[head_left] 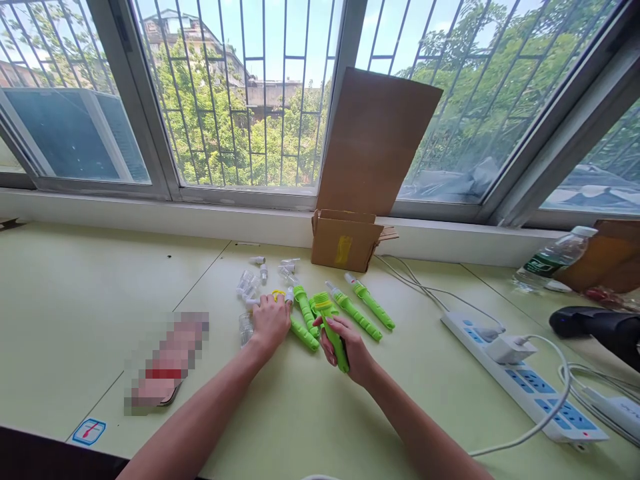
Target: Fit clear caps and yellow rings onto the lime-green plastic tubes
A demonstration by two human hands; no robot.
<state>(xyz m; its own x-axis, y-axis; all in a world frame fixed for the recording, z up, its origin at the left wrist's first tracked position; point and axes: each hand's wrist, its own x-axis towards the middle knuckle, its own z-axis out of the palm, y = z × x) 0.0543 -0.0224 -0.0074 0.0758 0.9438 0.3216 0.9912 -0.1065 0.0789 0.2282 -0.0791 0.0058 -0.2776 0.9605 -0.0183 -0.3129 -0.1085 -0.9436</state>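
My right hand [350, 347] is closed around a green plastic handle [337, 337] with a wide threaded top, tilted up from the table. To its left, my left hand [273, 323] reaches down among small parts, fingers curled; what they hold, if anything, is hidden. A yellow ring [279, 293] and a white-and-clear piece [289, 295] show just beyond its fingertips. Clear plastic cups [247, 283] lie behind that hand. Between my hands rest more green handles [303, 310]. Two green handles with clear tips [355, 313] lie right of my right hand.
A cardboard box [345, 243] stands at the windowsill with a tall flap up. On the right are a power strip [520, 380] with plugs and cables, a water bottle [555, 257] and a black device [595, 330]. A blurred phone-like object [170, 363] lies left.
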